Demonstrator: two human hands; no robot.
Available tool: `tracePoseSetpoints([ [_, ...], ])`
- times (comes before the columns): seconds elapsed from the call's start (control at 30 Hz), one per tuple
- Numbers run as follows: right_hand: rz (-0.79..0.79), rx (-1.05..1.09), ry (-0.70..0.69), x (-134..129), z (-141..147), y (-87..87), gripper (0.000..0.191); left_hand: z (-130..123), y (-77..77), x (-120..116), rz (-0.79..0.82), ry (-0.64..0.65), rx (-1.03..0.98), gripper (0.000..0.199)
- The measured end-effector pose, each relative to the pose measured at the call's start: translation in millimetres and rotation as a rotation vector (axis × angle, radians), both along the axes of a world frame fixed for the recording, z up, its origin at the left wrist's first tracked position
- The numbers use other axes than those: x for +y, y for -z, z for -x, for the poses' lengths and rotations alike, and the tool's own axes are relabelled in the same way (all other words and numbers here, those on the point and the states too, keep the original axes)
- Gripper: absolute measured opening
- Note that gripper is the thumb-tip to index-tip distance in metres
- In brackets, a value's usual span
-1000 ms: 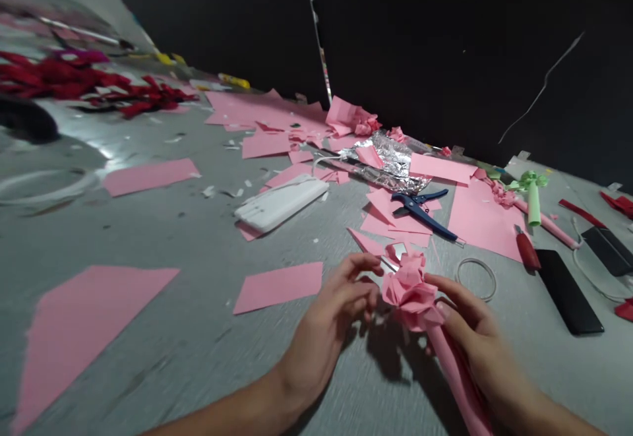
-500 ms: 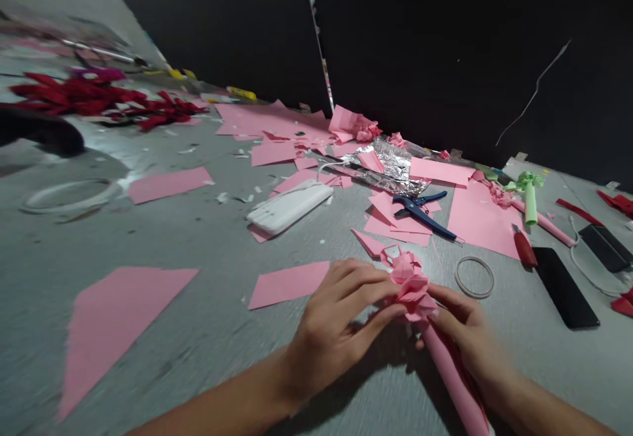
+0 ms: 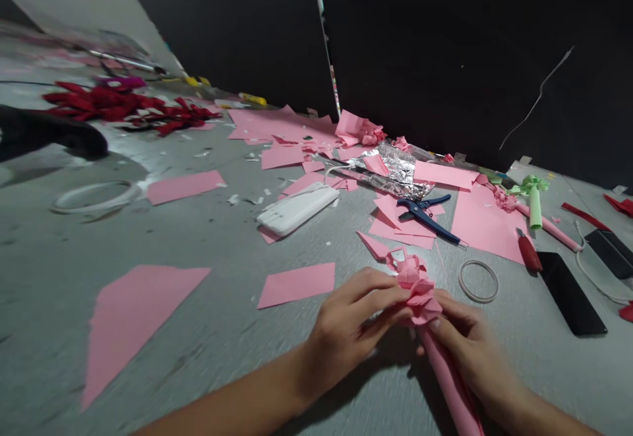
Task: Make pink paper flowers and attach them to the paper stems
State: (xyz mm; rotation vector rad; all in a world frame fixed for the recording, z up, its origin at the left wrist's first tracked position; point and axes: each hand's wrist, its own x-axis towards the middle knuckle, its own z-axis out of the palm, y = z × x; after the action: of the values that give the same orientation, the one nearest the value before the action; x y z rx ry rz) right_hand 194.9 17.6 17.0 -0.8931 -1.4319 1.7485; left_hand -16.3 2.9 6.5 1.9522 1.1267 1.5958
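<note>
A pink paper flower cluster [image 3: 415, 284] tops a rolled pink paper tube [image 3: 452, 383] at the lower right of centre. My left hand [image 3: 353, 314] pinches the cluster's petals from the left, its fingers pressed together. Wrapped round the top of the tube, just under the petals, is my right hand [image 3: 467, 340]; some of its fingers are hidden behind the tube. Beyond the flower lie blue-handled pliers [image 3: 428, 218] on pink paper scraps, and a thin white ring [image 3: 478, 281] sits to the right.
A white power bank [image 3: 298, 208] with a cable rests mid-surface near crumpled foil [image 3: 395, 165]. A red-handled cutter [image 3: 529, 251] touches a black phone [image 3: 571, 294]. Pink sheets [image 3: 143, 317], red paper petals [image 3: 103, 101] and a green paper flower [image 3: 535, 202] lie around. A dark wall stands behind.
The view has shifted slightly, so the surroundings appear further right. My left hand's fingers have closed nearer together on the petals. My right hand still holds the tube.
</note>
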Motion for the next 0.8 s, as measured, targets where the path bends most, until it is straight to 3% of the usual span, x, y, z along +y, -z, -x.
tracePoseSetpoints([
  [0.37,0.116,0.045,0.009,-1,-1,3.7,0.036,-2,1.2,0,0.027,-0.008,-0.023,0.021],
  [0.6,0.436,0.035,-0.079,3,-10,12.4,0.09,3,-0.7,8,-0.256,-0.077,0.098,0.02],
  [0.7,0.363,-0.05,-0.139,7,-18,1.8,0.068,10,-8.2,11,-0.242,-0.152,0.063,0.018],
  [0.8,0.242,-0.161,-0.225,15,-37,-24.2,0.041,20,-15.3,14,-0.189,-0.259,-0.011,0.016],
])
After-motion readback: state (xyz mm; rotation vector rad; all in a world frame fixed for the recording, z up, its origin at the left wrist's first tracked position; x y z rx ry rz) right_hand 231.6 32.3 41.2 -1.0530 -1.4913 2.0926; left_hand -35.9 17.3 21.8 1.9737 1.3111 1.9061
